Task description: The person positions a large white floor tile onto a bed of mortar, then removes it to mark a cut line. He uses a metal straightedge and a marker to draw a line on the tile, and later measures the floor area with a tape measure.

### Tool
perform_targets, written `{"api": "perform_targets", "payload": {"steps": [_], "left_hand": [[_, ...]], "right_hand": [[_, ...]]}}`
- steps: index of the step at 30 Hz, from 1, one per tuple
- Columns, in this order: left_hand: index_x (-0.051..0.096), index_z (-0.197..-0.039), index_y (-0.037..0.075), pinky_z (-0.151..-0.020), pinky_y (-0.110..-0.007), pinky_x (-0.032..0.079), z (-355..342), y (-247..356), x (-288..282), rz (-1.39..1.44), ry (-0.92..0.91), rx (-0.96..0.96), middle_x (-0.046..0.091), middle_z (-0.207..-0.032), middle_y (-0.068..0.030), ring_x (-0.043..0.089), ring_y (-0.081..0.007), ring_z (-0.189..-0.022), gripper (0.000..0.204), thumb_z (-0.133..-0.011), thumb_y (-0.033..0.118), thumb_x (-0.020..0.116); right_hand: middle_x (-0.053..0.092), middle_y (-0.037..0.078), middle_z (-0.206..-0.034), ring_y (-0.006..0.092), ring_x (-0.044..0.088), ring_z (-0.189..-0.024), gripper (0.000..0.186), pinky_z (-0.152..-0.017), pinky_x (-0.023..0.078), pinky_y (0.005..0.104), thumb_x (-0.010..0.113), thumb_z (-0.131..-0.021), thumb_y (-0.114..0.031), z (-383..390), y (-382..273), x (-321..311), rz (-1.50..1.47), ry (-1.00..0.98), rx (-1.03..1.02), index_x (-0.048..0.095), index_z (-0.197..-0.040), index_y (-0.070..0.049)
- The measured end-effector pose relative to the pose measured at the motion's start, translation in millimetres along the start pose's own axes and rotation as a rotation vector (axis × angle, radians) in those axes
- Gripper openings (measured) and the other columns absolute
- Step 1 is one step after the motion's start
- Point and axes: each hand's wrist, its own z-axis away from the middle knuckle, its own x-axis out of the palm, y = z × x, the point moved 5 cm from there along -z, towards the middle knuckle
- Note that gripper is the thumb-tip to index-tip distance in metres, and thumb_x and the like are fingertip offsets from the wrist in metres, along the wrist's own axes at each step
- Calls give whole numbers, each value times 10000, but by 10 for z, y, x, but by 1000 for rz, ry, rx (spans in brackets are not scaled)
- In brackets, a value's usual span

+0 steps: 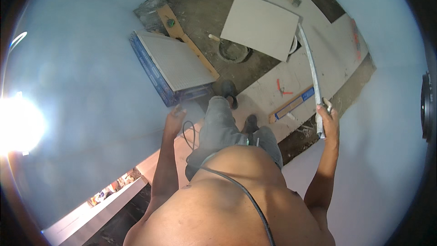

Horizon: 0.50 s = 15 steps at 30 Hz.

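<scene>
My right hand (328, 117) is closed around the near end of a long, pale metal straightedge (311, 63). The bar slants away from me, its far end near the corner of a large light tile (259, 26). Lower on the left, my left hand (175, 119) hangs near the near end of a stack of tiles (177, 61) in blue packaging. Its fingers look curled, and a small greyish shape shows at their tips, too blurred to name.
A bucket (248, 53) of grey mix stands partly beneath the large tile. A mallet (296, 2) lies on the laid tiles (255, 93), with an orange tool (281, 87) and a blue-and-brown carton strip (293, 105) closer. A dark cable (239, 184) crosses my body. A bright lamp (20, 123) glares at left.
</scene>
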Motion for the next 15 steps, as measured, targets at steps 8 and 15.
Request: {"api": "perform_targets", "payload": {"steps": [8,15], "left_hand": [[458,-1282,-27,-815,-309,450,-1250,505,-421,223,189,88,545,-1210,-149,553,-218,-1004,571,-845,300,625],[447,-1280,-47,-916,-344,433,-2186,972,-1102,182,276,164,522,-1248,-171,520,-252,-1121,585,-848,300,637]], "right_hand": [[488,-27,-653,76,441,-591,244,-528,350,227,658,-796,-266,-1465,-1079,926,-209,-20,-81,596,-828,-33],[459,-49,-639,57,409,-541,241,-489,323,231,635,-812,-287,-2447,-1849,1415,-53,141,-216,607,-828,-48]]}}
